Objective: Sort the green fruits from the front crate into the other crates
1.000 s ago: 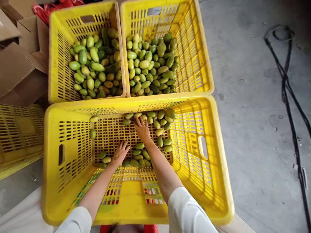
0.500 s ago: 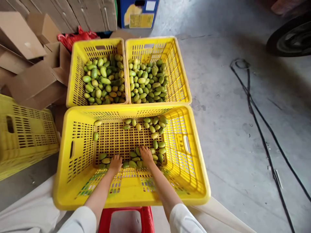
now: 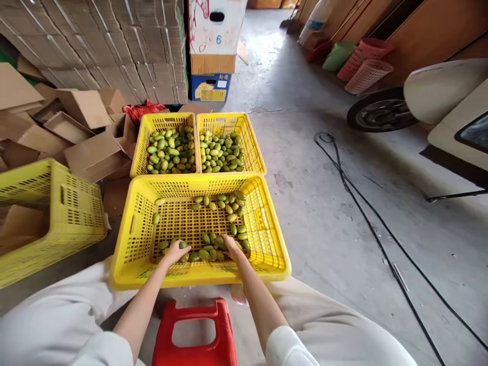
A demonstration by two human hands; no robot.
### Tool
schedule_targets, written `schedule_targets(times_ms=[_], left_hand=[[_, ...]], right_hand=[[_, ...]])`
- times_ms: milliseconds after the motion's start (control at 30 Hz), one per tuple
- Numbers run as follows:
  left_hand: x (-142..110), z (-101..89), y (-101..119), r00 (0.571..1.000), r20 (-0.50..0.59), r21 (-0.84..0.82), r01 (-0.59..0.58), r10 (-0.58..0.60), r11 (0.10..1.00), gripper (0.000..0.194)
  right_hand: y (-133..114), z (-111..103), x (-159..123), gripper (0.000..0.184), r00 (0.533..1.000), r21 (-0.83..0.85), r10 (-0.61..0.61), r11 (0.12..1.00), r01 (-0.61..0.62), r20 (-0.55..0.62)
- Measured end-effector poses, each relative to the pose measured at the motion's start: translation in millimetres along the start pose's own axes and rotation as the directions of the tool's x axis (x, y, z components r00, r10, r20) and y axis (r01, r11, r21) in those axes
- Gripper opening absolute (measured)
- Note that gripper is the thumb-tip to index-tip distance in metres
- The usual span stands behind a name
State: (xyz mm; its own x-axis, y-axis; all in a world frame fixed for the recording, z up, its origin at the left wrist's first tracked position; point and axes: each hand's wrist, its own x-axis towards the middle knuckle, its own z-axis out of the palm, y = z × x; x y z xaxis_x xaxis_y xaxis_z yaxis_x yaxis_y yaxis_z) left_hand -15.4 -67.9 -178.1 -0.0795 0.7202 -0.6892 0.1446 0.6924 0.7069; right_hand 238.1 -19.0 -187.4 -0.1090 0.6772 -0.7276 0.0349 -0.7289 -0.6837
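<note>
A large yellow plastic crate (image 3: 277, 269) stands in front of me with small oval green and yellowish fruits (image 3: 204, 254) spread over its slatted floor. Low on the left of the floor, my left hand (image 3: 175, 252) is closed, with one green fruit (image 3: 183, 245) between its thumb and fingers. My right hand (image 3: 231, 247) is to the right, its fingers curled round a larger green fruit (image 3: 220, 242) and partly hiding it. More fruits lie beside both hands, and a looser group (image 3: 231, 201) rests at the far right of the crate.
Two yellow crates (image 3: 192, 118) behind hold piles of the same fruits. A red stool (image 3: 223, 325) stands between my knees. Left are a yellow crate (image 3: 78, 198) and cardboard boxes (image 3: 97, 150). A black cable (image 3: 366, 213) lies on the floor at right, near a vehicle wheel (image 3: 381, 109).
My view has tilted up and widened, showing more of the room. Both hands have closed on fruits; a green one now shows in the left hand.
</note>
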Motion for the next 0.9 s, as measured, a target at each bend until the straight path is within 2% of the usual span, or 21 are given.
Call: schedule_targets(times_ms=[133, 300, 400, 533, 667, 767, 900], left_hand=[[-21, -1.5, 11, 1.0, 0.024, -0.039, -0.003, 0.004, 0.999, 0.037], [-50, -4.0, 19, 0.998, 0.014, -0.216, -0.061, 0.065, 0.974, 0.037], [-64, -3.4, 24, 0.995, -0.015, -0.354, -0.101, 0.102, 0.93, 0.039], [-74, 2.2, 31, 0.991, -0.021, -0.498, -0.126, 0.133, 0.858, 0.043], [-79, 8.7, 35, 0.99, -0.005, -0.572, -0.117, 0.139, 0.812, 0.034], [-83, 10.2, 37, 0.99, 0.03, -0.58, -0.097, 0.14, 0.809, 0.026], [-89, 10.6, 37, 0.984, 0.084, -0.553, -0.085, 0.157, 0.829, 0.034]], right_hand=[[-19, 2, -26, 0.036, 0.986, 0.168, 0.078, 0.98, -0.103, 0.148], [-29, 5, -70, 0.021, 0.977, 0.377, -0.025, 0.924, -0.057, 0.21], [-25, 16, -92, 0.024, 0.972, 0.455, -0.089, 0.89, -0.021, 0.218], [-16, 35, -104, 0.025, 0.975, 0.524, -0.149, 0.851, 0.042, 0.163], [-13, 46, -102, 0.028, 0.981, 0.555, -0.175, 0.826, 0.098, 0.088], [-12, 48, -97, 0.03, 0.985, 0.552, -0.169, 0.825, 0.122, 0.036], [-13, 48, -95, 0.034, 0.989, 0.558, -0.148, 0.82, 0.128, -0.009]])
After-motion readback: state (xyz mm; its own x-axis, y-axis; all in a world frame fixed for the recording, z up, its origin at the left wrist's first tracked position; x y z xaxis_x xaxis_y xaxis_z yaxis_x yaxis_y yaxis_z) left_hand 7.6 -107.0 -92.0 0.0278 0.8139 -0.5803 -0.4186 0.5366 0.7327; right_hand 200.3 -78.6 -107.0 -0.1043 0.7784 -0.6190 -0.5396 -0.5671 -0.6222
